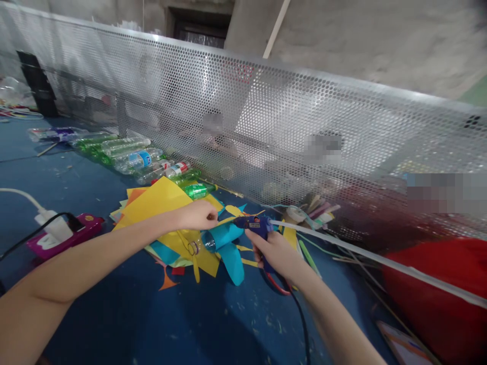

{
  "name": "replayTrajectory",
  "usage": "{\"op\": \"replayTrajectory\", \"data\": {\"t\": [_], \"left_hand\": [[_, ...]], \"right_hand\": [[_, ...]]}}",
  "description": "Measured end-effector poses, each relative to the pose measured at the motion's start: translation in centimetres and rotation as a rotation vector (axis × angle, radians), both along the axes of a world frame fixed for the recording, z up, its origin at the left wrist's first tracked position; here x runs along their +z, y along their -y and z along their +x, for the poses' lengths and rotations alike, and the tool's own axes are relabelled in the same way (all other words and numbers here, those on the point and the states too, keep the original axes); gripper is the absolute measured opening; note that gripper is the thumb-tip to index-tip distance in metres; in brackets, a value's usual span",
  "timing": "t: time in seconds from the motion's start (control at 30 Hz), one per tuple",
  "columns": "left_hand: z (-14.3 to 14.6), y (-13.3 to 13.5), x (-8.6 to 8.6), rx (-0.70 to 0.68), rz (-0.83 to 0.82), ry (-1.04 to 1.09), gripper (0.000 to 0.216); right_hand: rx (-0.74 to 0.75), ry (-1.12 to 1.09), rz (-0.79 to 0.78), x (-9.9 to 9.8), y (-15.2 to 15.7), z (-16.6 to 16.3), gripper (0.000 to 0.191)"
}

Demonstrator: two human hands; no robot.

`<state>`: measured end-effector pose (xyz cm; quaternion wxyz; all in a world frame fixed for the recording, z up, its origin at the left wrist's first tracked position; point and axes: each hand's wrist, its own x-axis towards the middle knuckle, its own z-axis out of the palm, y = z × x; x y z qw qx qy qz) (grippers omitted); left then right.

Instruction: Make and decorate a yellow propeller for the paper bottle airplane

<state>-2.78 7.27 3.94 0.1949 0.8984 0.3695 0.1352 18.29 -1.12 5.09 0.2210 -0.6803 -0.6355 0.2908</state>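
My right hand point(276, 252) is closed round a blue glue gun point(255, 225), its nozzle pointing left and a long white glue stick point(365, 255) running out of its back to the right. My left hand point(198, 214) pinches a thin yellow paper strip point(225, 220) right at the nozzle. Below them lies a bottle wrapped in blue paper with blue fins point(222, 242), on a pile of yellow, orange and blue paper sheets point(160, 200). Yellow-handled scissors point(189, 247) rest on the pile.
A row of empty plastic bottles point(131, 154) lies along a perforated metal screen point(266, 121) at the back. A power strip on a pink case point(61, 232) sits at left. A red bag point(437, 299) fills the right. The gun's cord point(300, 314) trails toward me.
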Motion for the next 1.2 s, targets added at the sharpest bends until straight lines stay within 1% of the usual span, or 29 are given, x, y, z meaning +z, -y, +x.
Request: {"op": "replayTrajectory", "data": {"t": [0.3, 0.5, 0.7, 0.87, 1.07, 1.2], "left_hand": [[-0.1, -0.3, -0.5, -0.008, 0.009, 0.025, 0.019], [-0.1, -0.3, -0.5, -0.008, 0.014, 0.018, 0.021], [-0.1, -0.1, -0.3, -0.002, 0.002, 0.01, 0.022], [0.0, -0.2, -0.4, 0.001, -0.003, 0.009, 0.021], [0.0, -0.2, -0.3, 0.013, 0.002, -0.01, 0.02], [0.1, -0.2, -0.1, 0.025, -0.001, -0.036, 0.016]], "right_hand": [[-0.075, -0.037, -0.026, -0.4, -0.8, 1.1, 0.047], [-0.065, -0.038, 0.006, -0.2, -0.8, 1.2, 0.046], [-0.059, -0.076, -0.014, -0.5, -0.7, 1.4, 0.046], [0.003, -0.033, -0.004, -0.4, 0.1, 0.7, 0.049], [0.062, -0.128, -0.072, 0.4, 1.3, -1.5, 0.043], [0.121, -0.152, -0.092, 0.1, 1.7, -2.3, 0.042]]}}
